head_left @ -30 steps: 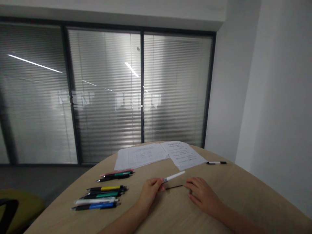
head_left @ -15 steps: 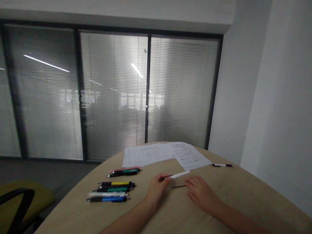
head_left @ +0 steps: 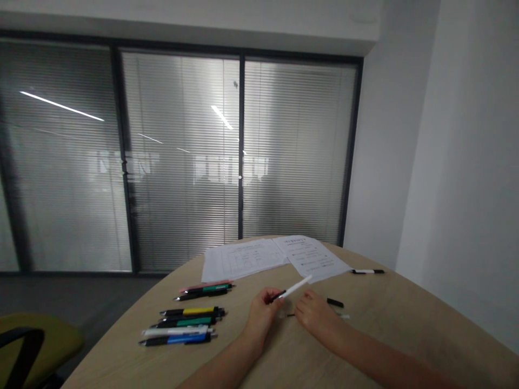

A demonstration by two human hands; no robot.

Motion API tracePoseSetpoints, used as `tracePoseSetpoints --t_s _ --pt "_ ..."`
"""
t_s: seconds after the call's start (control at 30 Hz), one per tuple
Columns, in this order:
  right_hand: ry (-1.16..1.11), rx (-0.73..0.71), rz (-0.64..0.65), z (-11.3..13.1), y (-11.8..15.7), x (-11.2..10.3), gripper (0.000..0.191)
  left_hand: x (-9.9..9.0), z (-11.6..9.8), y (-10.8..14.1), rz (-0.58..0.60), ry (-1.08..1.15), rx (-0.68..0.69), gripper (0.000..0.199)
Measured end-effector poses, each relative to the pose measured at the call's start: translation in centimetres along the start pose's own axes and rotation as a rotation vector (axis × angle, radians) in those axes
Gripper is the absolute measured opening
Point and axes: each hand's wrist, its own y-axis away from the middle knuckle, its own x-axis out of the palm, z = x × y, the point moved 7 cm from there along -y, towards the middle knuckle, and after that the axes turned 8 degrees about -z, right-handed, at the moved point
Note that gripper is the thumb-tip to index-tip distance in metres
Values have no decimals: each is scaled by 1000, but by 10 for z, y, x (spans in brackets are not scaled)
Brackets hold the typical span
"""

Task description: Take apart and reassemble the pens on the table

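Observation:
My left hand (head_left: 263, 314) is shut on a white pen barrel (head_left: 294, 287), with its black tip end at the fingers and the barrel slanting up to the right. My right hand (head_left: 314, 314) lies on the table close beside it, touching nothing I can make out. A thin black refill (head_left: 290, 315) shows just left of that hand, mostly hidden beneath the fingers. To the right of my right hand lie a short black pen part (head_left: 334, 302) and a small white piece (head_left: 345, 316).
Several pens (head_left: 182, 322) lie in rows on the light wood table (head_left: 389, 313) to the left. Printed papers (head_left: 243, 259) lie at the far edge, and a black-and-white pen (head_left: 367, 271) lies far right. An olive chair (head_left: 32, 340) stands at lower left, before blinded glass panels.
My right hand has slid left toward my left hand, now covering most of the refill. The white barrel tilts more steeply. A short black part and a white piece now show on the table.

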Motion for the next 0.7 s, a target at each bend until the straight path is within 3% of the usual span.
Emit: tracePoseSetpoints --t_s 0.23,0.37,0.5,0.6,0.7 --pt "37 -15 1 2 0 -15 27 -2 -4 1 -13 -19 6 20" --pt "-17 117 -72 -40 25 -29 23 -2 -1 1 -13 -37 -1 23" --pt "-73 301 9 -92 66 -27 24 -1 2 0 10 -41 -2 24" --pt "-115 339 76 -102 87 -24 28 0 2 -1 19 -49 4 21" --pt "-146 355 111 -95 94 -21 30 1 1 -1 24 -61 18 17"
